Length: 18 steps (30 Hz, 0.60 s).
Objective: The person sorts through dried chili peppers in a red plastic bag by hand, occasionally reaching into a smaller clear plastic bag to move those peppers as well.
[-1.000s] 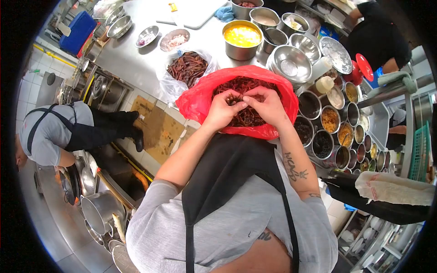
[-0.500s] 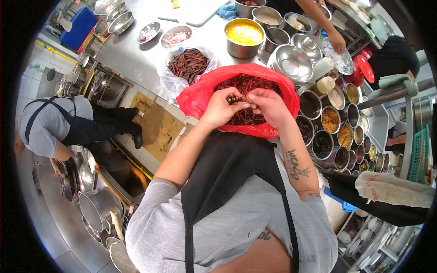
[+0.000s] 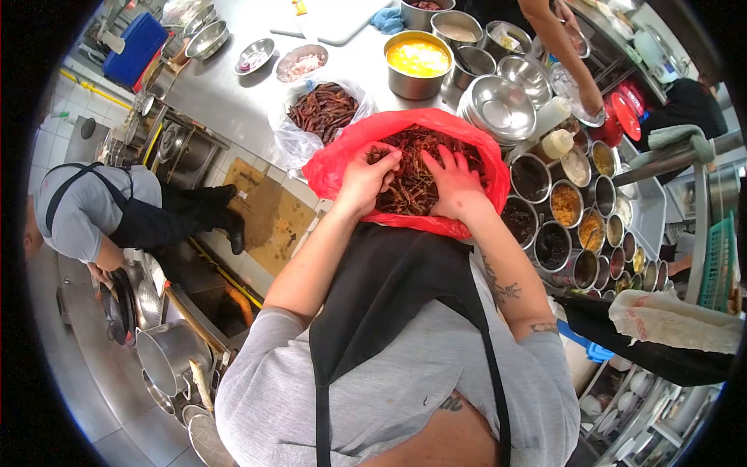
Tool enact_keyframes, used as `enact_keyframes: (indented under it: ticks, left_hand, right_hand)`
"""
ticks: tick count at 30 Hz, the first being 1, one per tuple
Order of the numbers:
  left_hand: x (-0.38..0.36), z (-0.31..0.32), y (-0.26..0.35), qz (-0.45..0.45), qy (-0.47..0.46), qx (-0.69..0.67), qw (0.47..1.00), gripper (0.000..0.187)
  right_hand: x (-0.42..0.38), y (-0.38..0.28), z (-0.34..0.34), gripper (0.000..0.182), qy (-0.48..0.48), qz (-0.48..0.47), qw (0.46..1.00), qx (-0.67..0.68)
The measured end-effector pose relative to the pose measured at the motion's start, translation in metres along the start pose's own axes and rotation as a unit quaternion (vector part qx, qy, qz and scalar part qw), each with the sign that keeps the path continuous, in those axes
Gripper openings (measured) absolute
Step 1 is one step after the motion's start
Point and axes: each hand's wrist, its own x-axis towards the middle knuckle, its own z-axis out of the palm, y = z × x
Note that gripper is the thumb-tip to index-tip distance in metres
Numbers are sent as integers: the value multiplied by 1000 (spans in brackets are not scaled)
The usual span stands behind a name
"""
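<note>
A red plastic bag (image 3: 331, 167) lies open in front of me, filled with what look like dried red chillies (image 3: 411, 183), thin brownish pieces among them. My left hand (image 3: 368, 180) is closed over the bag's left side, its fingers curled together; whatever they hold is hidden. Spread fingers of my right hand (image 3: 454, 187) rest on the chillies at the right, the fingertips partly sunk among them. Just beyond the bag, a clear plastic bag (image 3: 282, 117) contains larger, dark red dried chillies (image 3: 323, 111).
A pot of yellow liquid (image 3: 419, 61) and stacked metal bowls (image 3: 502, 109) stand on the steel table (image 3: 226, 89). Several sauce and ingredient containers (image 3: 566, 204) crowd the right. A co-worker's arm (image 3: 556, 47) reaches in at top right; another person (image 3: 105, 206) bends at the left.
My hands were together over the bag, pinching a small brownish piece. Now they are apart: the left has shifted slightly left, closed, and the right has opened down onto the chillies.
</note>
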Motion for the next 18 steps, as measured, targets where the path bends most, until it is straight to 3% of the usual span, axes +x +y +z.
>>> enact_keyframes:
  ticks: [1, 3, 8, 14, 17, 18]
  left_hand:
    - [0, 0, 0, 2, 3, 5, 1000, 9]
    - [-2, -2, -1, 4, 2, 7, 1000, 8]
    - [-2, 0, 1, 22, 58, 20, 998, 9]
    - [0, 2, -3, 15, 117, 17, 993, 11]
    - [-5, 6, -1, 25, 121, 35, 992, 15]
    - [-8, 8, 2, 17, 125, 47, 991, 15]
  right_hand:
    - [6, 0, -2, 92, -10, 3, 1000, -17]
    - [24, 13, -8, 68, 5, 4, 1000, 19]
    - [41, 39, -15, 59, 6, -92, 969, 228]
    - [12, 36, -32, 56, -27, -3, 990, 140]
    - [13, 43, -30, 52, 17, 47, 996, 72]
    - [11, 41, -28, 45, 82, 30, 993, 75]
